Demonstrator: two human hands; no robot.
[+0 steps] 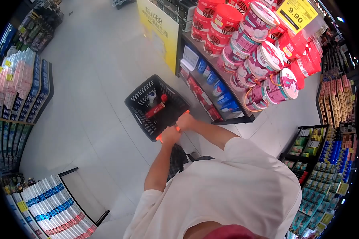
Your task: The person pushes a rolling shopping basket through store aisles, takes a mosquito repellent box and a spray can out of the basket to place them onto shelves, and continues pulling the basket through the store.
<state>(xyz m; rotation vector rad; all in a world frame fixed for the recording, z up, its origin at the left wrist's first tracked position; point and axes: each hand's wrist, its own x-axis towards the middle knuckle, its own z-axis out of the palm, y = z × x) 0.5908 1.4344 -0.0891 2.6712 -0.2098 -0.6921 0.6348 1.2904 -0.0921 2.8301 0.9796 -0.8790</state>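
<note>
Both my hands are closed round the orange handle [159,138] of a black shopping basket [136,104] in front of me. My left hand [170,135] grips the handle toward its left end. Close beside it, my right hand [184,121] holds the same handle farther right. Inside the basket lie a long red package [155,110], a small round red item [164,97] and a white-and-blue item [152,96] whose kind I cannot make out. The basket's lower support is mostly hidden.
Right of the basket stands a display of stacked pink-and-white tubs [263,61] and red tubs [225,20], with a yellow price sign [297,15]. A yellow poster [159,34] hangs at its side. Stacked packages [18,83] stand left, more [56,207] lower left. Shelves [307,145] line the right.
</note>
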